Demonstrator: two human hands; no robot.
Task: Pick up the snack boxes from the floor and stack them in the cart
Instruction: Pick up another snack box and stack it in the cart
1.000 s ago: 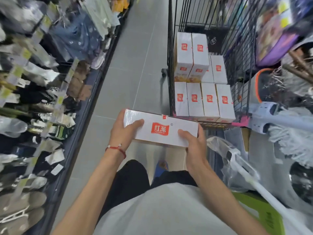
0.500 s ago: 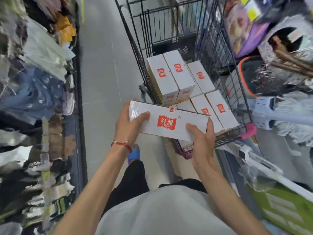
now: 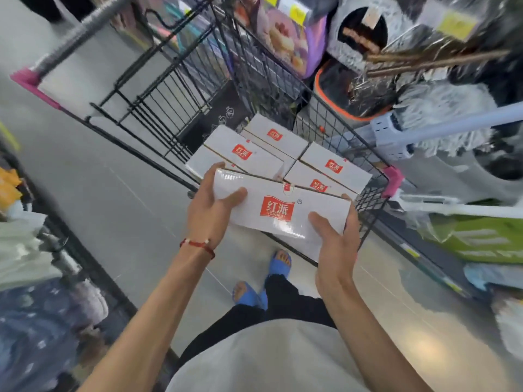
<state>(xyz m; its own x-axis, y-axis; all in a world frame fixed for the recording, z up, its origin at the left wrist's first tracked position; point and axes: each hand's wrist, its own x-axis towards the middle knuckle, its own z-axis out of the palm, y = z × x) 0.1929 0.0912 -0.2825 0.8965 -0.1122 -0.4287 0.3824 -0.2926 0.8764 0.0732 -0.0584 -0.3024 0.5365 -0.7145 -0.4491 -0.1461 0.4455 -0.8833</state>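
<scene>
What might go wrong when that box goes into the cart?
The snack box looks shiny, and the left hand and right hand grip only its ends, so it might slip. It could also bump the cart's wire wall on the way in. The boxes in the cart sit at uneven heights, so it may land tilted and slide.

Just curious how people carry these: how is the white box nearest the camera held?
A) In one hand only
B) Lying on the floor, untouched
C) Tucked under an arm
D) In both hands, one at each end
D: the left hand grips one end of the box and the right hand grips the other, thumbs on top.
</scene>
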